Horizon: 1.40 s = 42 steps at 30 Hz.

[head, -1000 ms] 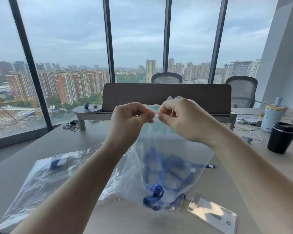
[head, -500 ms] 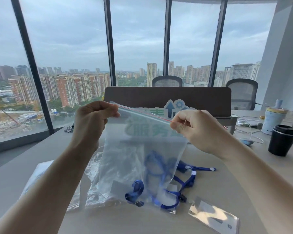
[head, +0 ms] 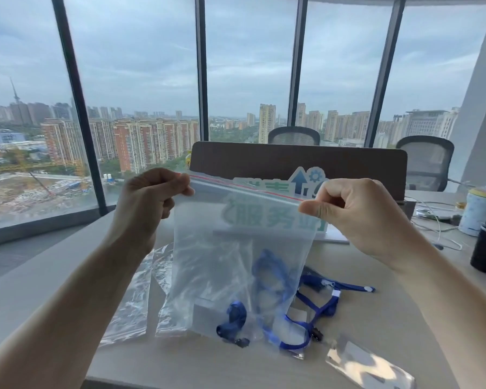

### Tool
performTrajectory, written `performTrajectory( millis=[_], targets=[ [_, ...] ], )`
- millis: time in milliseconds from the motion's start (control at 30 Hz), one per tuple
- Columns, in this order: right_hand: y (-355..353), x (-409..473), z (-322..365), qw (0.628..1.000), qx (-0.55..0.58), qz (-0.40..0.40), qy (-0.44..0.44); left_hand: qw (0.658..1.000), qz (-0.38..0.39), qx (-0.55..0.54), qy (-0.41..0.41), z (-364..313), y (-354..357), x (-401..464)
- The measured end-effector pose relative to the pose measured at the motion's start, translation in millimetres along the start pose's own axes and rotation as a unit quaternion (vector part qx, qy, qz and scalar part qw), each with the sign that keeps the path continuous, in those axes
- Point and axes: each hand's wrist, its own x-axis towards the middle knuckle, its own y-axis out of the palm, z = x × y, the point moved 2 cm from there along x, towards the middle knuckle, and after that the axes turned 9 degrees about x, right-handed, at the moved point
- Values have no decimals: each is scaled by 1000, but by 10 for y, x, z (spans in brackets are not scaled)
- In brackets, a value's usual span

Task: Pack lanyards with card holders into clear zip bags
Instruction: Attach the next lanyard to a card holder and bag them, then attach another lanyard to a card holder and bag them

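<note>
A clear zip bag hangs upright above the desk, a blue lanyard and a card holder lying in its bottom. The left hand pinches the bag's top left corner at the red zip line; the right hand pinches the top right corner. Below the right hand, another lanyard lies loose on the desk, with a second card holder nearer. Below the left hand lie spare bags.

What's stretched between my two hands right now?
In the head view, the zip strip with its red line at the top of the clear zip bag spans from the left hand to the right hand.
</note>
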Motion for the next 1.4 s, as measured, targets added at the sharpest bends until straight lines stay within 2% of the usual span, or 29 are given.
performTrajectory(
  millis=[200,367,500,567,700,800,933,1033,1133,1200,1300,1400],
  targets=[
    [136,126,57,989,148,-7,18,999,32,-9,5,88,-250,-123],
    [832,778,-173,985,152,19,77,996,-21,35,-73,512,-616,181],
    [1503,1379,-104,973,203,28,105,988,-72,51,-127,680,-1032,613],
    [1744,1582,52,966,243,15,92,987,-102,22,-120,618,-1266,803],
    [2130,1685,281,960,276,5,41,986,-159,19,-43,523,-1736,971],
    [2524,1448,205,953,291,63,56,980,-190,50,-37,753,-1990,830],
    [3057,874,-86,941,257,189,114,968,-205,115,-85,1359,-2217,360],
    [3272,440,-274,925,203,282,156,953,-178,212,-123,1787,-2278,-68],
    [3227,109,-384,912,169,325,187,935,-89,302,-163,1992,-2237,-400],
    [3046,-61,-486,918,156,308,196,904,-19,392,-171,2003,-2141,-539],
    [2603,-306,-725,932,109,267,219,846,53,516,-123,1881,-1737,-633],
    [2033,-563,-1068,941,27,219,255,852,102,511,-54,1721,-993,-648]
  ],
)
